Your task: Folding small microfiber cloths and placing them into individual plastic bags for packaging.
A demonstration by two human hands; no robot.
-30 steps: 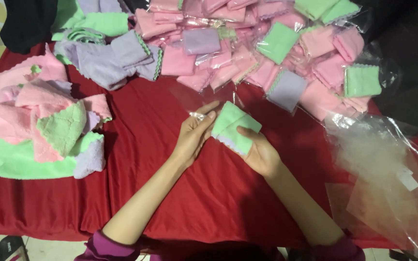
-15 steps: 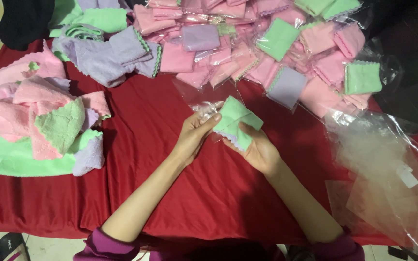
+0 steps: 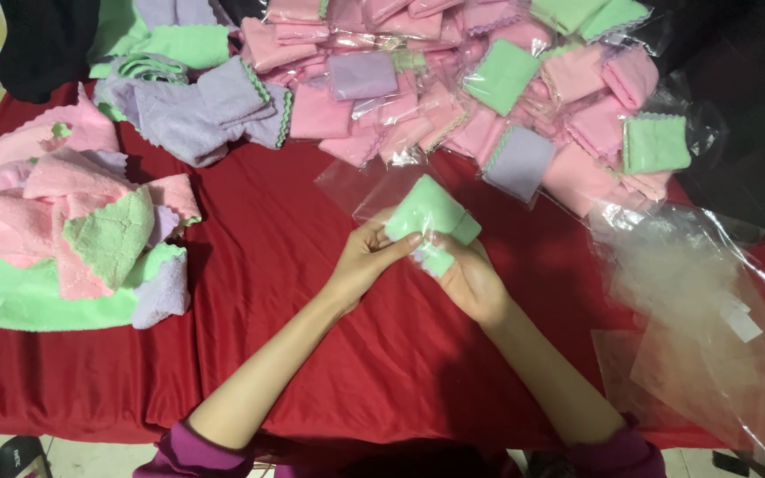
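Observation:
A folded light-green towel (image 3: pixel 427 215) sits partly inside a clear plastic bag (image 3: pixel 360 188) above the red table cover (image 3: pixel 312 354). My left hand (image 3: pixel 367 257) pinches the bag's open edge at the towel's lower left corner. My right hand (image 3: pixel 467 281) cups the towel's lower end from below and the right. The bag's far end lies flat on the cloth beyond the towel.
A heap of bagged pink, purple and green towels (image 3: pixel 453 80) fills the far side. Loose unbagged towels (image 3: pixel 73 239) are piled at the left, and purple ones (image 3: pixel 197 106) lie at the far left. A stack of empty clear bags (image 3: pixel 710 319) lies at the right.
The green towel has gone from bare between my hands to partly inside the clear bag. Both hands have shifted slightly toward me with it.

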